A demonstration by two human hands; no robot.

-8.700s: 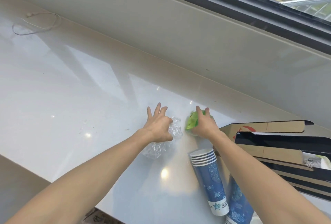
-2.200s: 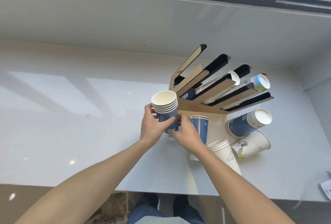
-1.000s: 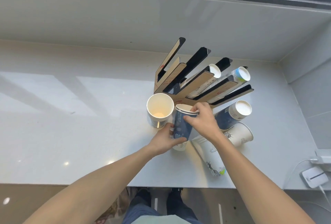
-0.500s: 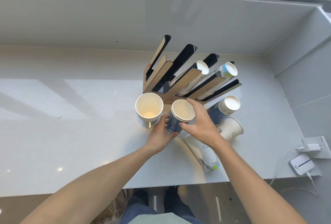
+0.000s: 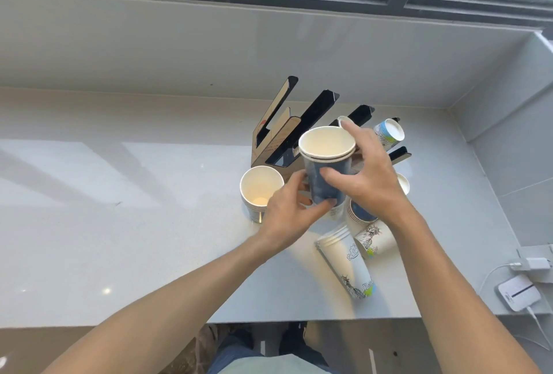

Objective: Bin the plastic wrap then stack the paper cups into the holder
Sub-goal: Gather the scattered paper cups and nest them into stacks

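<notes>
A short stack of blue paper cups (image 5: pixel 326 164) is held upright above the counter in front of the cardboard cup holder (image 5: pixel 284 137). My left hand (image 5: pixel 288 212) grips its lower part from the left. My right hand (image 5: pixel 366 176) wraps its right side, index finger raised near the rim. Another upright stack of cups (image 5: pixel 261 191) stands on the counter to the left. A stack of white printed cups (image 5: pixel 348 263) lies on its side near the front edge. More cups (image 5: pixel 360 213) lie under my right hand. No plastic wrap is in view.
The holder's slots fan up toward the wall, with one cup stack (image 5: pixel 389 132) sticking out at its right. A white charger and small device (image 5: pixel 519 292) with cables lie at the counter's right front corner. A wall closes the right side.
The blue cup stack has risen from the counter and now sits higher, in front of the holder. Both hands stayed on it. The camera view has tilted upward slightly.
</notes>
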